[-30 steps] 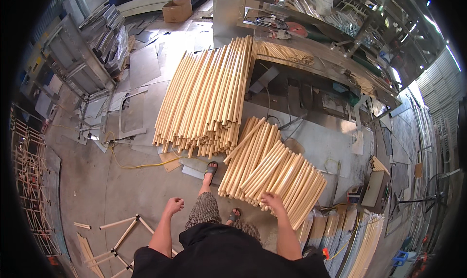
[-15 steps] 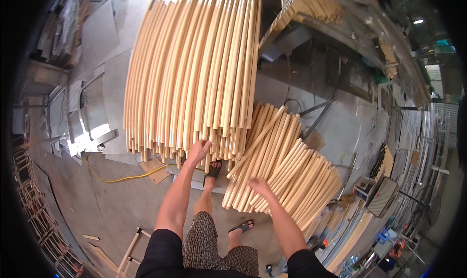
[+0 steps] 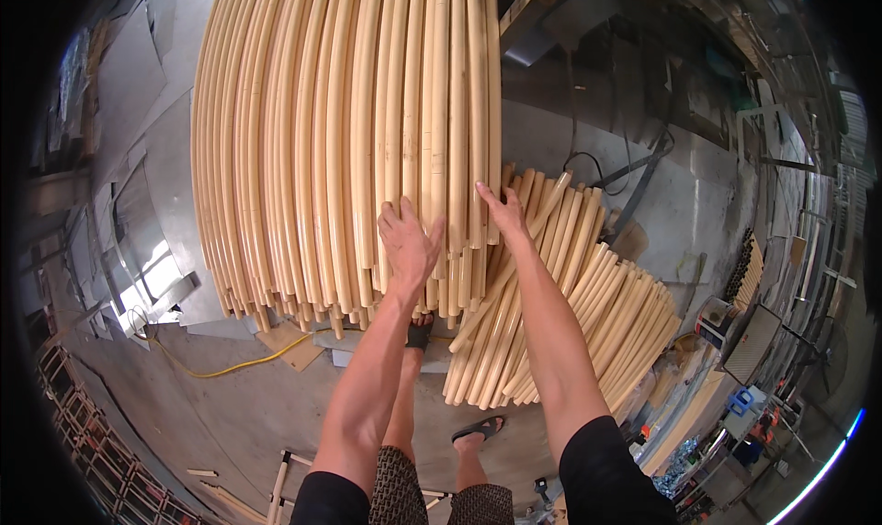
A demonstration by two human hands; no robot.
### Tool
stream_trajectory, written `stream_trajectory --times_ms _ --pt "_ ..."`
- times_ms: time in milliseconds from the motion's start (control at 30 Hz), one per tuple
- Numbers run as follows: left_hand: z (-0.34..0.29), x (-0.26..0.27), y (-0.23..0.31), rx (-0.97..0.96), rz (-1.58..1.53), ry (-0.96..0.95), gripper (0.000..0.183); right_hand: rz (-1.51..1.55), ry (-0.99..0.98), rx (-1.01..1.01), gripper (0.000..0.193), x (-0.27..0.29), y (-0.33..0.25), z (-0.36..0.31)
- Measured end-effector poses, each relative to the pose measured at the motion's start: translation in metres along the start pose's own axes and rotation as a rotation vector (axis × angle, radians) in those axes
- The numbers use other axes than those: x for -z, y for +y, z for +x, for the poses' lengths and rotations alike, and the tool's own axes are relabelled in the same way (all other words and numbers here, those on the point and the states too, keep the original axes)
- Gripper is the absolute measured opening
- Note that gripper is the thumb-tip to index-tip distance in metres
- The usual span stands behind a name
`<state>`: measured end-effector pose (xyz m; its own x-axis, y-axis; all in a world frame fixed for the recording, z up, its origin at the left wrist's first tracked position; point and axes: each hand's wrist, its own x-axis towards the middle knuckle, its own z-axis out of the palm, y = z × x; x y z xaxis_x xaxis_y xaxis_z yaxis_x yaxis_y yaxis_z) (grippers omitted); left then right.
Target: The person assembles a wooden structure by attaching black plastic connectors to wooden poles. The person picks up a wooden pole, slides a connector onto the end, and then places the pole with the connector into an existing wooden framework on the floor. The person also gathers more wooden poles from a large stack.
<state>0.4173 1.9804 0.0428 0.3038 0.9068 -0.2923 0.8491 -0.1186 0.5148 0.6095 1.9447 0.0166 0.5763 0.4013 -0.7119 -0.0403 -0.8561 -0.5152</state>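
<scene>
The far ends of the big stack of pale poles run out of view. The left hand lies spread flat on it; the right hand rests open at its edge, gripping nothing. A smaller pole pile lies alongside.

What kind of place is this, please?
Probably a workshop that works with cane or bamboo poles. Both hands rest on a big stack of pale poles; a second pile and a yellow cable lie on the concrete floor.

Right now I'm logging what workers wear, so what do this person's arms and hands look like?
Both forearms are bare from the short black sleeves down. The left hand and right hand wear no gloves, and no watch, ring or wristband shows. The fingers are uncovered.
</scene>
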Motion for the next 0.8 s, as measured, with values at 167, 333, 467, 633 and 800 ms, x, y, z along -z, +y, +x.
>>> stream_trajectory --times_ms 167,333,467,633,800 --pt "0.002 -0.018 0.023 0.083 -0.142 0.078 0.084 -0.065 -0.059 -0.011 0.120 0.002 0.002 -0.009" --pt "0.024 -0.027 0.028 0.333 -0.151 0.072 0.097 -0.051 -0.052 -0.095 0.126 -0.007 0.003 -0.010" --pt "0.030 -0.019 0.026 0.336 -0.190 -0.019 0.099 -0.069 0.032 -0.069 0.123 -0.015 0.000 -0.017" --pt "0.033 -0.023 0.025 0.353 -0.252 -0.067 0.100 0.134 -0.036 -0.069 0.131 -0.022 0.011 -0.017" --pt "0.036 -0.003 0.017 0.332 -0.472 -0.163 0.093 0.285 -0.302 -0.109 0.133 0.003 0.002 -0.017"
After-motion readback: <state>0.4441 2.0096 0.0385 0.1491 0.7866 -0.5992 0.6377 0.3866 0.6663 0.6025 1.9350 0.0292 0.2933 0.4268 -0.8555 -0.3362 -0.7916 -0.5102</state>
